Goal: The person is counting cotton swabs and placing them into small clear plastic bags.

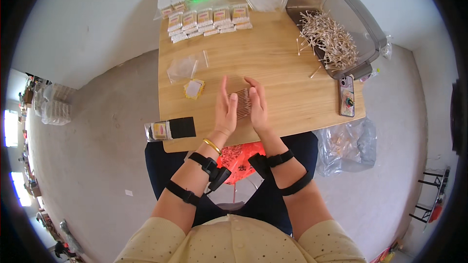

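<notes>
Near the front of the wooden table (287,90), a row of cotton swabs (242,103) lies side by side between my hands. My left hand (227,109) presses on its left side, thumb against the swabs and fingers pointing away from me. On the other side my right hand (259,106) cups the row, with its fingers curved inward. To the left of my hands is a small stack of white cards with yellow edges (194,88). Clear plastic bags (184,68) lie just beyond it.
Packed swab bundles (204,18) are stacked at the back. A grey bin (358,17) lies tipped at the far right, loose swabs (331,41) spilling out. A phone (346,98) sits below it. One swab pack (160,130) rests by a black pad (183,127) at front left.
</notes>
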`<state>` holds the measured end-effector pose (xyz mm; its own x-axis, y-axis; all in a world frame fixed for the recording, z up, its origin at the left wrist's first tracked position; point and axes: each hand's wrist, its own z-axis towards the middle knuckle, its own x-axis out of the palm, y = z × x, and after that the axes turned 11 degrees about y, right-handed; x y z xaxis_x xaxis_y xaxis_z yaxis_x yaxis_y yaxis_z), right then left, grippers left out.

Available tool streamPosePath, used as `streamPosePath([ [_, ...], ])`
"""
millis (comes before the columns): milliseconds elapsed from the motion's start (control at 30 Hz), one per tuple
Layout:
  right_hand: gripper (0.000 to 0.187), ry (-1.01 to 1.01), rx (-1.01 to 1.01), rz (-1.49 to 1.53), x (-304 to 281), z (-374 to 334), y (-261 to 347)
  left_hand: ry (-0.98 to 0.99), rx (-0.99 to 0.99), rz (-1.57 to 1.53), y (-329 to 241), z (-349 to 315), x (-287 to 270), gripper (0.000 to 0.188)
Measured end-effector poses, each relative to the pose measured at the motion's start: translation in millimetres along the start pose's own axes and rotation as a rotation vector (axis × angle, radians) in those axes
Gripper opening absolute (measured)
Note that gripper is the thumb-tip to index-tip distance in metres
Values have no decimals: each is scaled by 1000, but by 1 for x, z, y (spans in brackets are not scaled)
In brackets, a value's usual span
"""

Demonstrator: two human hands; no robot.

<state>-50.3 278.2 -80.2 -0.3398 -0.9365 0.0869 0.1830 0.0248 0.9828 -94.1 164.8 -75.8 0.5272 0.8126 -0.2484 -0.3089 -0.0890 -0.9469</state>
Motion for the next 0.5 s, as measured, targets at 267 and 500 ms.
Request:
streamPosePath([
  [267,42,-60,31,-35,-32,-43,9,213,63,566,-26,-53,-35,76],
  [500,43,-65,76,-32,-30,-54,18,390,-46,910,-26,-73,-3,86],
])
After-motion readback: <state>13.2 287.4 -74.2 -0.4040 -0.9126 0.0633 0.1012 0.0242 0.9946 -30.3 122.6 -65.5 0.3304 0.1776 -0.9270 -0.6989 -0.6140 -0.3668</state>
